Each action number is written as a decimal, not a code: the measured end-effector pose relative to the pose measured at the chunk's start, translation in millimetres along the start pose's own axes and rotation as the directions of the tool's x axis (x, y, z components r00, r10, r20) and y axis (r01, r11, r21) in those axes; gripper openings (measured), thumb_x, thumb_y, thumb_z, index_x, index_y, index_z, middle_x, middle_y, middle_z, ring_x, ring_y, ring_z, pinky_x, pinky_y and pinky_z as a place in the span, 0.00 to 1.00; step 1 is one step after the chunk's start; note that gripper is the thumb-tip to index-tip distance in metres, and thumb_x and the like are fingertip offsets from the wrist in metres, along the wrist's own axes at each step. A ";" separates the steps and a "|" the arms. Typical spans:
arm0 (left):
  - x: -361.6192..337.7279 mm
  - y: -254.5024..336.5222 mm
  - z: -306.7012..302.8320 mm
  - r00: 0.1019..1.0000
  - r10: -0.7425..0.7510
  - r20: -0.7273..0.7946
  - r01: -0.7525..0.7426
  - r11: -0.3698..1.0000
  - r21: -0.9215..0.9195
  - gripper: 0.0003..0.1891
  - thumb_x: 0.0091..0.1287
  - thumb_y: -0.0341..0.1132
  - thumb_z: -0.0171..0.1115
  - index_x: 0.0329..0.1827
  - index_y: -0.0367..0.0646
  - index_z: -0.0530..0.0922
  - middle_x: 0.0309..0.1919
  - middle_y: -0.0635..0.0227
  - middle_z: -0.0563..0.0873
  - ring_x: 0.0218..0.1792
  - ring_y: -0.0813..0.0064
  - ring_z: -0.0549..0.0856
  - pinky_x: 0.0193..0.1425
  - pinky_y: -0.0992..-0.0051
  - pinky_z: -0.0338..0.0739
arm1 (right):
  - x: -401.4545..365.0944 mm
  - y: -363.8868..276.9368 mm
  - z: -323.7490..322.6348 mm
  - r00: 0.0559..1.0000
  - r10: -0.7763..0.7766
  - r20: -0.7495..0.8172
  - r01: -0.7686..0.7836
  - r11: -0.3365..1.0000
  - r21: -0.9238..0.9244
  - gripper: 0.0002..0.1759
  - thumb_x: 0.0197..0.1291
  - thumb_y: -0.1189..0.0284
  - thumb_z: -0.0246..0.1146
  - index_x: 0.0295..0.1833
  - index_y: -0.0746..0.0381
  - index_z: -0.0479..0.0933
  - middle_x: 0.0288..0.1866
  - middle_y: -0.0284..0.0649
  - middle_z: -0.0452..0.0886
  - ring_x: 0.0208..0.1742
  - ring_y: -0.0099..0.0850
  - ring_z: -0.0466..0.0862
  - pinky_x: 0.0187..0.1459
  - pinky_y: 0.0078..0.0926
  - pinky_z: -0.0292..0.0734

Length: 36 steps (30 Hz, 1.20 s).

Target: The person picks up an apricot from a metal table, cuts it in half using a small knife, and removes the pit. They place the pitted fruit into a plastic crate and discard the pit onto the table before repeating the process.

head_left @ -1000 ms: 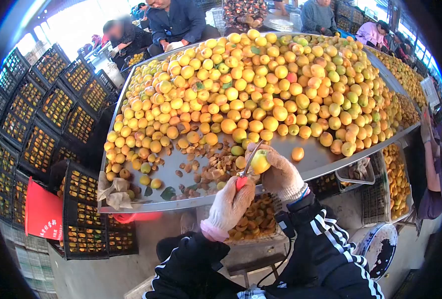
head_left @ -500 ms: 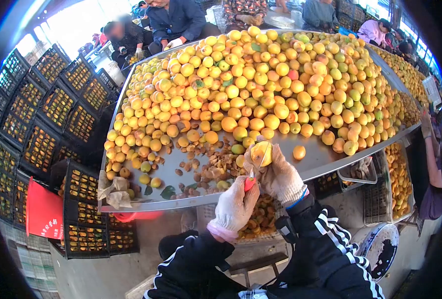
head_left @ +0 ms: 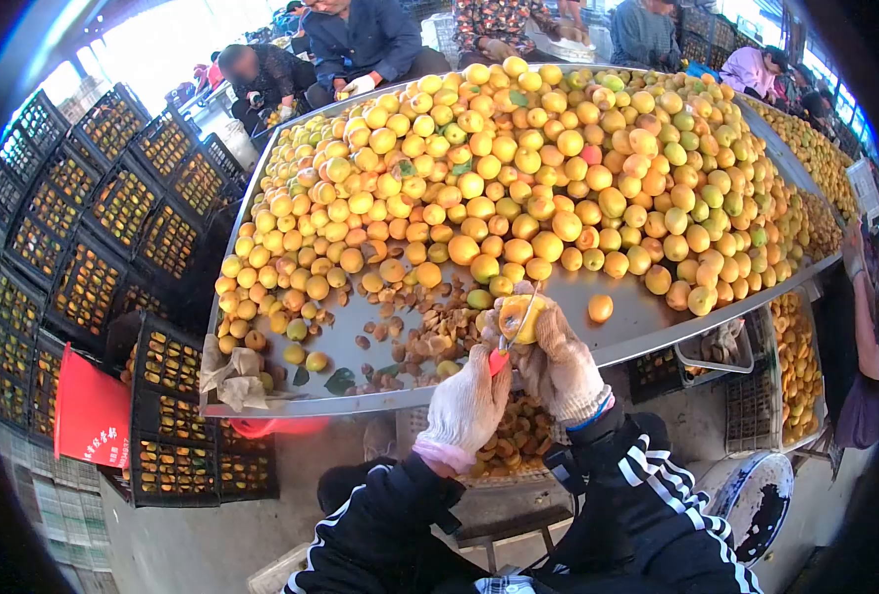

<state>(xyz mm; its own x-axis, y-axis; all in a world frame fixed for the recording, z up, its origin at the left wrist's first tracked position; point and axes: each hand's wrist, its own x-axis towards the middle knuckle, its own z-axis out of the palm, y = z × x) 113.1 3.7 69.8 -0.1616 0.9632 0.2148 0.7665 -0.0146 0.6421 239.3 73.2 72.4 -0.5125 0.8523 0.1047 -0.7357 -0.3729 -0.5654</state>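
Note:
My left hand (head_left: 465, 406), in a pale knitted glove, is wrapped round a small tool with a red handle (head_left: 498, 361). The tool's thin metal tip touches a yellow fruit (head_left: 521, 319). My right hand (head_left: 562, 366), gloved too, holds that fruit just above the table's near edge. Behind my hands a large heap of yellow-orange fruit (head_left: 518, 168) covers much of the metal table (head_left: 598, 335). Brownish pits and scraps (head_left: 429, 332) lie to the left of the held fruit. Below my hands is a container of cut fruit (head_left: 523, 436).
Black crates of fruit (head_left: 122, 208) are stacked at the left, beside a red bucket (head_left: 93, 408). Co-workers (head_left: 360, 45) sit across the table. A small tray (head_left: 717, 346), a fruit crate (head_left: 794, 366) and a stained round container (head_left: 756, 505) stand at the right.
The held fruit is turned in my right hand and now shows a darker, open-looking face. The tool's tip stays against it. The whole view has shifted slightly.

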 end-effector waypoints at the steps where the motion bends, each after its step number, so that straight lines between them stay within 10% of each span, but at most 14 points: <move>1: -0.2 -1.0 0.1 0.997 -0.044 0.069 0.044 0.999 0.000 0.12 0.71 0.38 0.57 0.45 0.40 0.68 0.27 0.44 0.83 0.33 0.39 0.83 0.34 0.47 0.75 | -1.7 0.2 0.6 0.999 -0.029 -0.024 0.027 0.996 -0.080 0.32 0.69 0.55 0.61 0.69 0.63 0.64 0.62 0.44 0.77 0.63 0.40 0.79 0.65 0.40 0.73; 7: -1.8 4.5 -4.9 0.993 -0.092 0.078 0.092 0.996 -0.001 0.12 0.71 0.39 0.58 0.46 0.40 0.68 0.27 0.45 0.83 0.32 0.39 0.83 0.33 0.47 0.75 | -2.2 3.4 -13.3 0.982 -0.187 0.031 0.181 0.876 -0.446 0.24 0.72 0.62 0.61 0.64 0.66 0.67 0.59 0.44 0.78 0.59 0.32 0.80 0.64 0.34 0.74; 16: -1.6 -21.1 -21.1 0.993 0.117 -0.032 -0.110 0.979 0.172 0.11 0.69 0.42 0.62 0.42 0.44 0.74 0.26 0.55 0.84 0.26 0.48 0.85 0.28 0.56 0.79 | -6.5 -5.2 2.2 1.000 0.014 0.025 -0.009 0.986 -0.166 0.19 0.73 0.65 0.60 0.61 0.66 0.69 0.56 0.43 0.80 0.58 0.30 0.80 0.63 0.31 0.73; 20: -3.7 -23.3 -26.3 0.993 0.114 -0.034 -0.106 0.980 0.171 0.11 0.69 0.42 0.62 0.41 0.44 0.75 0.26 0.54 0.84 0.26 0.48 0.85 0.28 0.57 0.79 | -3.9 -4.7 -2.6 1.000 0.028 0.006 -0.025 0.945 -0.326 0.20 0.72 0.70 0.61 0.63 0.66 0.68 0.56 0.41 0.80 0.57 0.28 0.80 0.62 0.29 0.74; 23: -5.6 -19.5 -29.8 0.995 0.097 -0.007 -0.094 0.979 0.182 0.11 0.69 0.42 0.62 0.41 0.44 0.75 0.26 0.54 0.84 0.27 0.48 0.85 0.28 0.57 0.79 | -4.8 -8.9 4.4 0.999 -0.019 0.049 0.043 0.824 -0.565 0.23 0.66 0.74 0.66 0.64 0.66 0.69 0.54 0.39 0.80 0.55 0.25 0.79 0.61 0.26 0.75; 25: -6.0 -18.1 -28.8 0.996 0.090 0.011 -0.091 0.976 0.198 0.11 0.69 0.43 0.62 0.42 0.44 0.75 0.26 0.54 0.84 0.27 0.48 0.85 0.28 0.56 0.79 | -7.0 -4.8 11.4 0.970 -0.225 0.096 0.188 0.435 -0.881 0.28 0.60 0.76 0.70 0.64 0.66 0.69 0.52 0.37 0.79 0.54 0.22 0.79 0.58 0.24 0.77; 27: -6.6 -18.3 -28.5 0.994 0.104 0.017 -0.105 0.971 0.214 0.11 0.68 0.42 0.62 0.42 0.45 0.75 0.26 0.54 0.84 0.26 0.49 0.85 0.29 0.57 0.79 | -5.1 -4.3 10.9 0.972 -0.226 0.062 0.178 0.542 -0.821 0.27 0.58 0.75 0.72 0.62 0.65 0.71 0.49 0.35 0.79 0.51 0.21 0.79 0.55 0.23 0.78; 32: -5.9 -33.3 -25.1 0.985 0.172 -0.011 -0.168 0.973 0.161 0.11 0.68 0.42 0.63 0.43 0.46 0.75 0.25 0.56 0.84 0.27 0.51 0.85 0.28 0.59 0.79 | -8.8 -23.5 -0.1 0.928 0.371 -0.032 -0.316 0.739 -0.595 0.29 0.64 0.61 0.69 0.64 0.65 0.70 0.50 0.33 0.78 0.49 0.20 0.80 0.52 0.23 0.77; 36: -8.5 -39.6 -23.8 0.982 0.190 -0.008 -0.186 0.968 0.171 0.11 0.67 0.42 0.64 0.43 0.46 0.75 0.25 0.57 0.84 0.26 0.52 0.85 0.27 0.59 0.78 | -9.3 -18.2 2.3 0.941 0.339 0.002 -0.259 0.724 -0.639 0.30 0.66 0.57 0.68 0.63 0.66 0.71 0.49 0.32 0.78 0.48 0.21 0.80 0.52 0.22 0.77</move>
<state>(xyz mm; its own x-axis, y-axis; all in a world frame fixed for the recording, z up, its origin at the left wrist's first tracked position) 69.4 -10.3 60.1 -0.0182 0.9407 0.3387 0.8782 -0.1469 0.4553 256.3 71.2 83.5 -0.7325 0.6747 -0.0913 -0.1171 -0.2569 -0.9593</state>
